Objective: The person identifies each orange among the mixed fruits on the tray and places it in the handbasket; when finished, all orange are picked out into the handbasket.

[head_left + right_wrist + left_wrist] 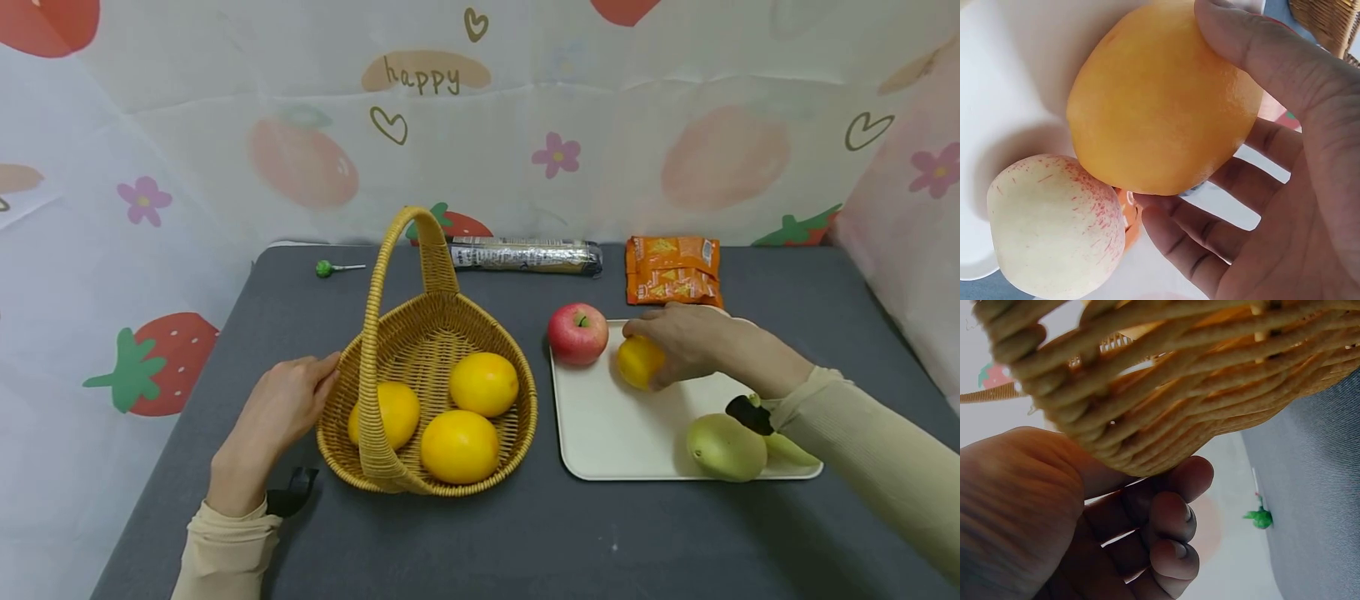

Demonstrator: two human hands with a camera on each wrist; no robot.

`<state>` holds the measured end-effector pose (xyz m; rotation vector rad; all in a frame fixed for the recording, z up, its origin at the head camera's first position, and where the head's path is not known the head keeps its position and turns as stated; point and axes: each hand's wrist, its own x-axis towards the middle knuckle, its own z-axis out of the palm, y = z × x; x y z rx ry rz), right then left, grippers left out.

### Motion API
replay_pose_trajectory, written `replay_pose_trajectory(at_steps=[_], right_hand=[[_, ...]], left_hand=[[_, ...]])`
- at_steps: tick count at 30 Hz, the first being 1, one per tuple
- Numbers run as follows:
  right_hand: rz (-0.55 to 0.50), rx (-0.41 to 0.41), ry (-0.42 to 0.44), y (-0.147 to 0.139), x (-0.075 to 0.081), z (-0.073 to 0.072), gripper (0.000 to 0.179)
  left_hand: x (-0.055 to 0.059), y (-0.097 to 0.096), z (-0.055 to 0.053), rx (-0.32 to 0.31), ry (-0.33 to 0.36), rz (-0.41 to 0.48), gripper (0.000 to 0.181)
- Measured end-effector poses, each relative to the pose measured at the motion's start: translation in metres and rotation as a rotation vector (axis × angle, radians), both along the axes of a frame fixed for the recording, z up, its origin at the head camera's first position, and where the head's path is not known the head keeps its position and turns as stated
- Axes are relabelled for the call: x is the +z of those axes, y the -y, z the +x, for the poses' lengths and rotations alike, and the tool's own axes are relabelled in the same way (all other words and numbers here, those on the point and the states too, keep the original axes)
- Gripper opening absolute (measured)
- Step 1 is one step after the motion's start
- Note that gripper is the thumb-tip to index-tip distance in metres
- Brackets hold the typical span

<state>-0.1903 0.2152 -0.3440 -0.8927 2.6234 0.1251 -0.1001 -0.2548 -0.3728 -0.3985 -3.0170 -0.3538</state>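
My left hand (pixel 281 404) grips the left rim of a woven wicker basket (pixel 498 329). Thumb and curled fingers meet at the basket's edge in the left wrist view. Inside the basket lie three yellow lemons (pixel 460 447). Over the cream tray (pixel 600 446), my right hand (pixel 693 337) holds another lemon (pixel 1160 100) between thumb and fingers. A red apple (pixel 577 333) sits at the tray's upper left corner. In the right wrist view, a pale fruit with red streaks (pixel 1054 228) lies beside the held lemon; I cannot make it out in the head view.
A pale green fruit (pixel 723 447) and a longer yellow-green one (pixel 791 452) lie at the tray's lower right, partly under my right forearm. Along the back are a green lollipop (pixel 324 268), a silver and dark tube-shaped package (pixel 525 256) and an orange packet (pixel 672 271).
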Motion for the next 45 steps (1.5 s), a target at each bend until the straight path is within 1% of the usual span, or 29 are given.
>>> replay_pose_trajectory(at_steps=[5, 10, 17, 20, 23, 25, 29, 31, 35, 38, 41, 45], right_hand=[[-0.033, 0.019, -0.02, -0.002, 0.001, 0.003, 0.064], [-0.074, 0.007, -0.048, -0.003, 0.007, 0.003, 0.064], [-0.136, -0.026, -0.109, -0.002, 0.024, 0.003, 0.062], [-0.169, -0.036, -0.158, 0.002, 0.033, 0.003, 0.062], [-0.205, -0.031, -0.209, 0.008, 0.041, 0.003, 0.066], [-0.239, -0.014, -0.24, 0.013, 0.046, 0.004, 0.067], [-0.312, 0.053, -0.309, 0.027, 0.053, 0.005, 0.064], [-0.353, 0.093, -0.343, 0.035, 0.055, 0.004, 0.063], [-0.425, 0.182, -0.397, 0.055, 0.057, 0.003, 0.067], [-0.457, 0.229, -0.418, 0.072, 0.057, 0.003, 0.071], [-0.473, 0.259, -0.423, 0.09, 0.055, 0.005, 0.073], [-0.476, 0.305, -0.418, 0.112, 0.048, 0.009, 0.073]], left_hand=[[-0.001, 0.001, 0.0, 0.0, -0.009, -0.005, 0.033], [0.0, 0.001, 0.0, 0.001, -0.007, 0.0, 0.033], [0.002, 0.0, 0.001, 0.004, 0.001, 0.0, 0.033], [0.003, 0.0, 0.0, 0.008, 0.005, 0.001, 0.033], [0.003, 0.0, 0.001, 0.01, 0.006, -0.003, 0.034], [0.003, 0.0, 0.001, 0.009, 0.006, -0.005, 0.034], [0.004, -0.001, 0.001, 0.008, 0.011, -0.008, 0.034], [0.004, -0.001, 0.001, 0.008, 0.015, -0.007, 0.034], [0.004, -0.001, 0.001, 0.009, 0.012, -0.009, 0.034], [0.003, 0.0, 0.001, 0.005, -0.001, -0.009, 0.033], [0.002, 0.001, 0.001, -0.002, -0.013, -0.005, 0.033], [0.003, 0.001, 0.001, -0.011, -0.016, 0.001, 0.032]])
